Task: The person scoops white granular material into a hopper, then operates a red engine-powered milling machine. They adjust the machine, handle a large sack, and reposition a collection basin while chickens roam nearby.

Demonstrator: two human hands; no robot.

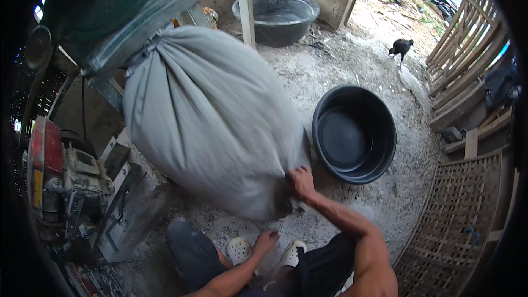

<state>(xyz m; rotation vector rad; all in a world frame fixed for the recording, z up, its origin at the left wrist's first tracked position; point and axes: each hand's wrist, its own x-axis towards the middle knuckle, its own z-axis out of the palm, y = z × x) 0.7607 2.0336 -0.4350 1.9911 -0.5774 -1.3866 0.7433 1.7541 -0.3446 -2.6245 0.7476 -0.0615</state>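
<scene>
A big, bulging grey cloth bag (214, 115) fills the middle of the view. Its gathered neck is bound to the outlet of a green metal machine (132, 27) at the upper left. At the bag's near right end, my right hand (301, 182) is closed on a fold of the cloth. My left hand (266, 241) hangs low between my knees, just below the bag and above my shoes. It looks loosely open, holding nothing, though its fingers are small and dark here. Beside the bag on the right stands a deep black tub (355, 135) with nothing visible inside.
A larger dark basin (280, 17) sits by the far wall behind a wooden post (245, 5). At left is a dusty red engine (49, 154). A black chicken (402, 47) stands at the far right. Woven bamboo panels (454, 214) line the right side; pale powder covers the ground.
</scene>
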